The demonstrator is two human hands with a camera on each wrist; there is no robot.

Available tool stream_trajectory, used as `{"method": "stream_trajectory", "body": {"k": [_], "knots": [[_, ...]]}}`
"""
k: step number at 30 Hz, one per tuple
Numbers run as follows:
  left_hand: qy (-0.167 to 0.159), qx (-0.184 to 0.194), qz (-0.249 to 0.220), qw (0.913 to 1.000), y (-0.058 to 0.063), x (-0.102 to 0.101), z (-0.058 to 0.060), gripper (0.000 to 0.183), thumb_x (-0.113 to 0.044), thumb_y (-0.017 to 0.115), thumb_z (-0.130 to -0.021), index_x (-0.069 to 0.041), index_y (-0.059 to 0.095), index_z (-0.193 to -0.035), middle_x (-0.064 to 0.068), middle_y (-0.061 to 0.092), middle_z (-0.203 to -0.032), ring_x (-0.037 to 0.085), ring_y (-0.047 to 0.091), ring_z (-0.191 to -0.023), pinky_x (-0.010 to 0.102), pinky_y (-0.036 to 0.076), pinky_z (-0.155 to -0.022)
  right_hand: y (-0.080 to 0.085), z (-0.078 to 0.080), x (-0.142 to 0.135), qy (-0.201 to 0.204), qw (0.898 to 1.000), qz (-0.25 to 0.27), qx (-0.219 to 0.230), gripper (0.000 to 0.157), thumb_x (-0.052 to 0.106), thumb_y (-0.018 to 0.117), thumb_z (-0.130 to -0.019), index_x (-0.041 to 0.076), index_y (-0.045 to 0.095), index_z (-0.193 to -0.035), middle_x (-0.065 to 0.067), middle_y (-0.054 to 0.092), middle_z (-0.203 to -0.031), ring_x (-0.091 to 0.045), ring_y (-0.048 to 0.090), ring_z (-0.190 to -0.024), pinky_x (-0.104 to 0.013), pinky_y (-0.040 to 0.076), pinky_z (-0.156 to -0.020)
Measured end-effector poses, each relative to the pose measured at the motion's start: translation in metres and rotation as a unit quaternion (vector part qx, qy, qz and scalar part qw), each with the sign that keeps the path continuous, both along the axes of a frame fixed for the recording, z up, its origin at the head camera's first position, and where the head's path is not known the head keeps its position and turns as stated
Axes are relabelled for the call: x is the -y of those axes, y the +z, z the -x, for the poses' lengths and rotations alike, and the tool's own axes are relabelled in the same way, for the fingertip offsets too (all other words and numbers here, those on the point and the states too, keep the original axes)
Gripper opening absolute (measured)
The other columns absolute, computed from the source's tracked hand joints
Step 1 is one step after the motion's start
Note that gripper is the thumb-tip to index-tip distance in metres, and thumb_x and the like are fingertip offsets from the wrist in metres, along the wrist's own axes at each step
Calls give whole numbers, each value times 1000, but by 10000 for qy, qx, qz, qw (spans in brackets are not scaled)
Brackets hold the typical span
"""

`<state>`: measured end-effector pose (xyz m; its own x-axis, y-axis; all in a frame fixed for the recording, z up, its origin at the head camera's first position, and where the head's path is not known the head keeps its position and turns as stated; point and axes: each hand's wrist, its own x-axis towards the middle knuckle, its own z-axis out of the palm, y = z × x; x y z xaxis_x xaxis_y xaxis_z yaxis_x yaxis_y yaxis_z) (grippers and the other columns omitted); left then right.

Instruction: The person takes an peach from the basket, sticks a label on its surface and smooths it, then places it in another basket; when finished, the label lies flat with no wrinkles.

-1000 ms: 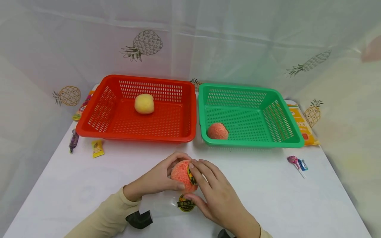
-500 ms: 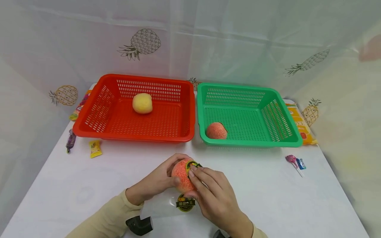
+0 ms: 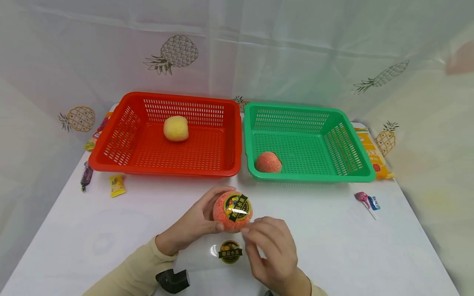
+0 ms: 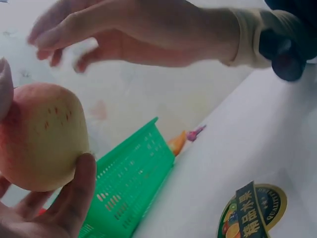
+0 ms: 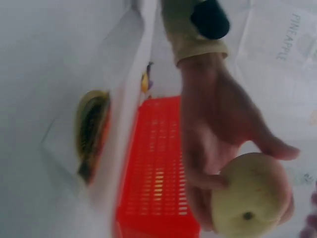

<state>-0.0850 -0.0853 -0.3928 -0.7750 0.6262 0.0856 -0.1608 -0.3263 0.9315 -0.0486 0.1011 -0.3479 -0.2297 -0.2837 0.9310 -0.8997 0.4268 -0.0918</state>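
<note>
My left hand holds a red-and-yellow apple above the table, fingers and thumb around its side. A round black-and-gold sticker lies on the apple's upper face. In the left wrist view, the apple shows a yellowish side with red streaks. My right hand is just right of the apple, its fingers loosely bent and holding nothing. Below the hands, a clear sheet with another round sticker lies on the table.
A red basket with a pale yellow fruit stands back left. The green basket beside it holds a reddish fruit. Small candies and a lollipop lie toward the sides; an orange packet sits at right.
My right fingers pressed the sticker on the apple, then drew away down and to the right. The apple has turned in my left hand, so the sticker now faces up in full view.
</note>
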Motion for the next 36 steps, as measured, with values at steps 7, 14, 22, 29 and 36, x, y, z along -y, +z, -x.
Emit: {"method": "stream_trajectory", "body": {"k": [7,14,22,29,36], "knots": [[195,-450,100,9987,9,-3,-5,77,1,68,-73,-13,26,-136,11,30,-136,26,37,-121,32,44,-90,-7,-2,-8,-350,8851,203,4636,53,19,61,-84,18,35,-130,2,44,-124,-14,48,-106,-26,47,-73],[525,-1191,399,9907,23,-9,-12,78,5,68,-71,-9,28,-136,8,28,-135,28,35,-122,30,41,-93,-11,1,-3,-343,8221,78,5682,47,29,54,-88,27,33,-130,11,53,-111,-4,55,-90,-24,47,-70],[801,-1520,409,9843,23,-13,-15,78,9,69,-67,-3,29,-133,11,30,-133,23,36,-121,32,42,-91,-12,-1,-2,-228,8107,22,5851,38,34,39,-94,24,31,-130,9,50,-109,-6,51,-93,-24,46,-73],[825,-1635,586,9813,22,-14,-15,77,6,70,-69,-4,30,-133,10,31,-133,23,36,-120,33,43,-90,-14,-3,-1,-251,8181,-87,5744,34,28,32,-97,20,29,-130,6,49,-109,-8,51,-92,-23,45,-73],[632,-1730,707,9803,23,-13,-15,70,2,64,-76,-5,28,-136,7,33,-134,22,37,-119,31,42,-92,-13,-2,0,-570,8254,26,5616,25,25,34,-97,17,37,-120,4,51,-98,-8,51,-83,-22,44,-65]]}}
